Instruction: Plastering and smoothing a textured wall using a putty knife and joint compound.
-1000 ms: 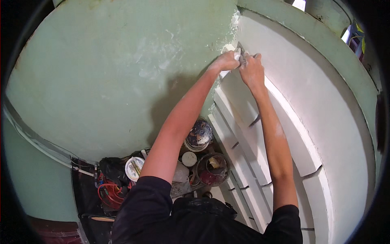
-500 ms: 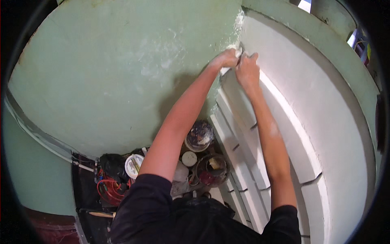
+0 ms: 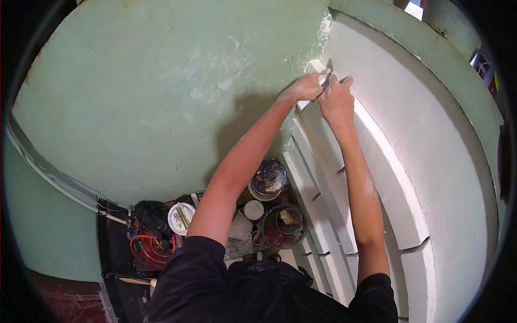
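A pale green wall (image 3: 134, 118) curves away to the left of the hands, with white smears (image 3: 221, 70) nearest to them. Far below and left of the hands lie red cables (image 3: 144, 253), then a black bag (image 3: 152, 219) and a round white lid (image 3: 179, 215). Next, below the hands, stand a dark-topped bucket (image 3: 269, 176), a small pale-topped pot (image 3: 253, 210) and a wider bucket (image 3: 302, 226) with a yellowish piece (image 3: 287, 217) inside. The left hand (image 3: 308, 88) has bent, whitened fingers meeting the right; I cannot tell what they grip. Just above the hands, a white block (image 3: 315, 66) sits against the wall, beside a grey blade (image 3: 330, 64) gripped by the right hand (image 3: 337, 101). White ledges (image 3: 390, 172) descend below and right of the hands, and a white panel (image 3: 458, 172) curves beyond.
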A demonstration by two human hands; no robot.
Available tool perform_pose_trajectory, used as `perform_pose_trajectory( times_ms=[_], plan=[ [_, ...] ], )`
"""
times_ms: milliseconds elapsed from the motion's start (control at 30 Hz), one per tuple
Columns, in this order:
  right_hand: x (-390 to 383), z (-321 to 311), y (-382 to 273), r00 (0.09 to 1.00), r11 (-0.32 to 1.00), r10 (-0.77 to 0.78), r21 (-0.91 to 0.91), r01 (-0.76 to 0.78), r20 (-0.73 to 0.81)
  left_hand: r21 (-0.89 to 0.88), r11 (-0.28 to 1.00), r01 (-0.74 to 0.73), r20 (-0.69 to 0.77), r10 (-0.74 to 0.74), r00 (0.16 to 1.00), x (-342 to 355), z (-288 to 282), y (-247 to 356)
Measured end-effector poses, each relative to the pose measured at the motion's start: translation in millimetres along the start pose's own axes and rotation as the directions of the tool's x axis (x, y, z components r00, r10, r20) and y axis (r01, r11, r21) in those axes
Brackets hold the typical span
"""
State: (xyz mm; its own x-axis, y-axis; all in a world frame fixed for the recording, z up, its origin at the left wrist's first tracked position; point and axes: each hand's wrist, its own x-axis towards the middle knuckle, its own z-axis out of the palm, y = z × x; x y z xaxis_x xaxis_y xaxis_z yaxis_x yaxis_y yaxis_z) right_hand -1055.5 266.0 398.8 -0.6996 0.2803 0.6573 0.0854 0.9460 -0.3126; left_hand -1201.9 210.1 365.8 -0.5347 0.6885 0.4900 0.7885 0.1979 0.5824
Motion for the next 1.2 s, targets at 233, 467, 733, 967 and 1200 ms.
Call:
perform_pose_trajectory(
  times_ms=[233, 467, 733, 967, 1200],
  plan=[
    [11.6, 5.8, 3.0, 0.999, 0.999, 0.020, -0.033, -0.018, 0.042, 0.099, 0.990, 0.103, 0.001, -0.103, 0.995, 8.8, -15.6, 13.8],
    [29.0, 14.9, 8.2, 0.997, 0.998, 0.009, -0.059, -0.005, 0.074, 0.107, 0.983, 0.152, 0.050, -0.158, 0.986, 8.0, -28.0, 19.1],
    [-38.2, -56.8, 40.6, 0.984, 0.998, -0.056, -0.020, 0.053, -0.169, -0.080, 0.994, 0.068, -0.346, -0.092, 0.934, -58.6, -14.5, 10.8],
    [-80.8, -121.3, 42.3, 0.948, 0.994, -0.086, 0.038, 0.103, -0.305, -0.097, 0.993, -0.061, -0.583, -0.007, 0.813, -48.2, -35.7, 13.3],
    [-90.3, -128.7, 41.4, 0.961, 0.990, 0.004, 0.135, 0.035, -0.275, 0.208, 0.860, -0.466, -0.476, 0.505, 0.720, 12.9, -5.6, 20.5]
  ],
)
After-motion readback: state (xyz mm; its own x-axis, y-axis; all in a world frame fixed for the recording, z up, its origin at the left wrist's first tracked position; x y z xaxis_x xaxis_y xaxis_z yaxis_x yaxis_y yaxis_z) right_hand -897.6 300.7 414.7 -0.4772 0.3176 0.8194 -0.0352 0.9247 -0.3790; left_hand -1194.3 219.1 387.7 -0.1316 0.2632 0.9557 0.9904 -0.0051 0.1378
